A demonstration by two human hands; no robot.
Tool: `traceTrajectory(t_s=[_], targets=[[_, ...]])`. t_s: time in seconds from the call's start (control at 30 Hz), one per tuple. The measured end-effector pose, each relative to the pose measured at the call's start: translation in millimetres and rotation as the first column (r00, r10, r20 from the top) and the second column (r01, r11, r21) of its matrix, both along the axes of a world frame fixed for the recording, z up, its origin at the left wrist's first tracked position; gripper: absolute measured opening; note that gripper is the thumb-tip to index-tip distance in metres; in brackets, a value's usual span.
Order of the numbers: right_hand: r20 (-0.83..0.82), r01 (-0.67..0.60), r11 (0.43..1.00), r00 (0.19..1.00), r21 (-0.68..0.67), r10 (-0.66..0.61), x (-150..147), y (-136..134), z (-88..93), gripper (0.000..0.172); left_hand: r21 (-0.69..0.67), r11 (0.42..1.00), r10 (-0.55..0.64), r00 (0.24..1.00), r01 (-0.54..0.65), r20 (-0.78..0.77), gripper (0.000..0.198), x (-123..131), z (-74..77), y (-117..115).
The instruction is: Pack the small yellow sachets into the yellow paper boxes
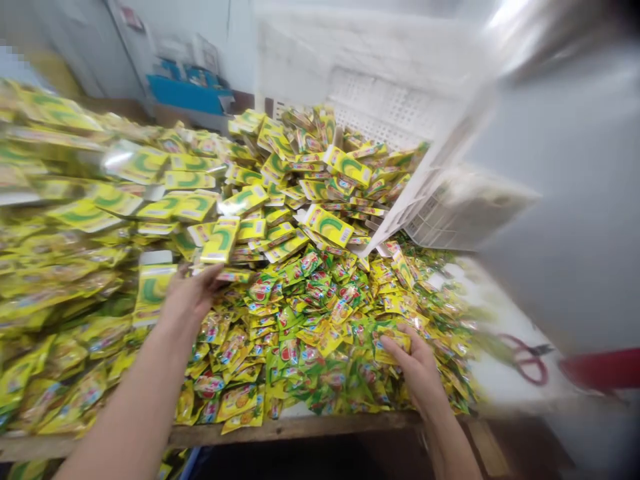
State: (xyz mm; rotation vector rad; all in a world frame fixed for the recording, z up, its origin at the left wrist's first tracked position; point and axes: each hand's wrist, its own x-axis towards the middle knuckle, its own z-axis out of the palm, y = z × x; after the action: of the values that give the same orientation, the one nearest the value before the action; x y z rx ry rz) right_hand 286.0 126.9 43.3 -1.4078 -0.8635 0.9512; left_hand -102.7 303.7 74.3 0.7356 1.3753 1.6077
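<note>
My left hand (193, 293) is closed at the lower end of a small yellow box (220, 240) with a green curved band; its fingertips are partly hidden. Another yellow box (153, 290) with a raised white flap lies just left of that hand. Near the front of the table, my right hand (415, 360) pinches a small yellow packet (393, 341) between thumb and fingers. Around and under it spreads a heap of shiny green and yellow packets (320, 333), some printed with watermelon pictures.
A large pile of yellow boxes (300, 187) spills from a tipped white plastic crate (380, 100). Red-handled scissors (530, 363) lie on the white tabletop (493, 317) at right. A wooden edge (295, 428) runs along the front. A blue box (187, 93) stands behind.
</note>
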Motion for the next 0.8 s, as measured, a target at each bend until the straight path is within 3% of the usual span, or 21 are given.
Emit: traceTrajectory(t_s=[0.1, 0.27, 0.37, 0.47, 0.57, 0.67, 0.73, 0.8], targets=[[-0.21, -0.109, 0.994, 0.972, -0.01, 0.105, -16.5, 0.8, 8.7, 0.041, -0.006, 0.992, -0.124, 0.99, 0.124, 0.068, 0.042, 1.4, 6.6, -42.7], [-0.274, -0.278, 0.957, 0.916, 0.089, 0.291, -61.4, 13.8, 22.9, 0.041, -0.068, 0.9, -0.43, 0.902, 0.432, 0.034, 0.034, 27.1, 12.1, -129.1], [-0.311, -0.367, 0.921, 0.867, 0.133, 0.391, -93.8, 21.0, 33.7, 0.034, -0.145, 0.83, -0.553, 0.828, 0.538, -0.094, 0.034, 45.4, 5.2, -149.2], [-0.285, -0.442, 0.883, 0.836, 0.156, 0.469, -121.0, 22.2, 41.5, 0.028, -0.142, 0.825, -0.563, 0.768, 0.548, -0.307, 0.035, 66.8, -11.7, -149.9], [-0.258, -0.335, 0.932, 0.896, 0.139, 0.361, -136.0, 18.0, 33.3, 0.028, -0.104, 0.854, -0.51, 0.782, 0.509, -0.359, 0.031, 92.5, -29.2, -152.9], [-0.331, -0.164, 0.985, 0.928, 0.054, 0.173, -136.7, 8.7, 7.7, 0.036, -0.09, 0.819, -0.567, 0.774, 0.567, -0.282, 0.043, 110.6, -44.4, -167.4], [-0.351, -0.104, 0.995, 0.931, 0.0, 0.097, -130.4, 0.5, -9.4, 0.04, -0.092, 0.785, -0.599, 0.715, 0.612, -0.36, 0.06, 114.2, -55.9, -179.9], [-0.339, -0.051, 0.998, 0.94, -0.036, 0.036, -121.4, -7.2, -18.5, 0.043, -0.102, 0.751, -0.59, 0.594, 0.652, -0.547, 0.069, 113.7, -68.6, -190.3]])
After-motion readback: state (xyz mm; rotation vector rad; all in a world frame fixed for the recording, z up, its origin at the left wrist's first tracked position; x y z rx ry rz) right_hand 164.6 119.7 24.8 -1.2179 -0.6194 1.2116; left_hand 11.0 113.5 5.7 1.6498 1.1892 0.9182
